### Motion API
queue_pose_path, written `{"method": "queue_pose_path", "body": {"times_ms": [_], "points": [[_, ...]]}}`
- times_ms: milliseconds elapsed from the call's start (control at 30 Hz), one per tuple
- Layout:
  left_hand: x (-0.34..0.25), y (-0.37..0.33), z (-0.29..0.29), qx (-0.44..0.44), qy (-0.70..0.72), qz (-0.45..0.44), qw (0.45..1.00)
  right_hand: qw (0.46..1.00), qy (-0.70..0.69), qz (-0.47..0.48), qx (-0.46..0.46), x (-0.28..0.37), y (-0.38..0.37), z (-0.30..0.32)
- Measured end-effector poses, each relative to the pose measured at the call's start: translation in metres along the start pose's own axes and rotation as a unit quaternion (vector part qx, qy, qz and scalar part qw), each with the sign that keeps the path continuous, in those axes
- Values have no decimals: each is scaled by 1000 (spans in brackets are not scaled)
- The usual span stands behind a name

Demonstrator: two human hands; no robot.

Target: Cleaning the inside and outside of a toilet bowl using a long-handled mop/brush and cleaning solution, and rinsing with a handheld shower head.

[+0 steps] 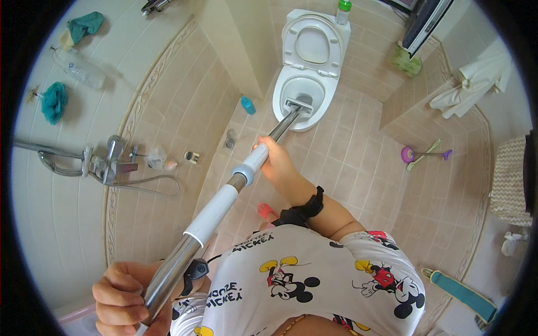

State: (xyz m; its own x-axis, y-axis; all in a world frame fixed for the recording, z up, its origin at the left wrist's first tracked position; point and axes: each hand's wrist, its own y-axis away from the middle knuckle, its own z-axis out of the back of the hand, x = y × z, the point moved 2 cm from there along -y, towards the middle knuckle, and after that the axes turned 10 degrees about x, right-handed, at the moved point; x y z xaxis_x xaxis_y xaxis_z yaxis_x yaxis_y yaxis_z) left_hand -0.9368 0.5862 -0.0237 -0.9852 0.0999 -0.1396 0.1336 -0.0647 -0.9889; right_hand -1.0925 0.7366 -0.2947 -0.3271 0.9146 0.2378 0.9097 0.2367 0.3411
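Observation:
I hold a long mop (pixel 210 215) slantwise in front of me, its metal pole fitted with white and pale blue sleeves. Low at the left, my left hand (pixel 126 294) is closed round the upper end of the pole. My right hand (pixel 278 161) grips the white sleeve farther down. The mop's white head (pixel 298 106) is at the bowl of the white toilet (pixel 278 101); a grey part shows beyond it, and its underside is hidden. Both toilet seat and lid (pixel 287 42) are raised.
A blue bottle (pixel 247 105) stands on the tiled floor left of the toilet, near a floor drain (pixel 230 141). On the left wall is a shower mixer (pixel 112 159). A purple plunger-like tool (pixel 408 154) is at the right wall. A green-capped bottle (pixel 342 12) sits on the tank.

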Motion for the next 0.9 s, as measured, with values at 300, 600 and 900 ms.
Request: {"method": "queue_pose_path", "body": {"times_ms": [300,600,900], "points": [[-10,34,-26,26,-44,-5,999,999,22,-13,-42,5,-11,39],[-33,62,1,39,-107,49,992,972,-221,-49,-69,-40,44,-1],[-63,57,18,135,-21,122,983,999,-19,27,-27,-29,-3,32]]}}
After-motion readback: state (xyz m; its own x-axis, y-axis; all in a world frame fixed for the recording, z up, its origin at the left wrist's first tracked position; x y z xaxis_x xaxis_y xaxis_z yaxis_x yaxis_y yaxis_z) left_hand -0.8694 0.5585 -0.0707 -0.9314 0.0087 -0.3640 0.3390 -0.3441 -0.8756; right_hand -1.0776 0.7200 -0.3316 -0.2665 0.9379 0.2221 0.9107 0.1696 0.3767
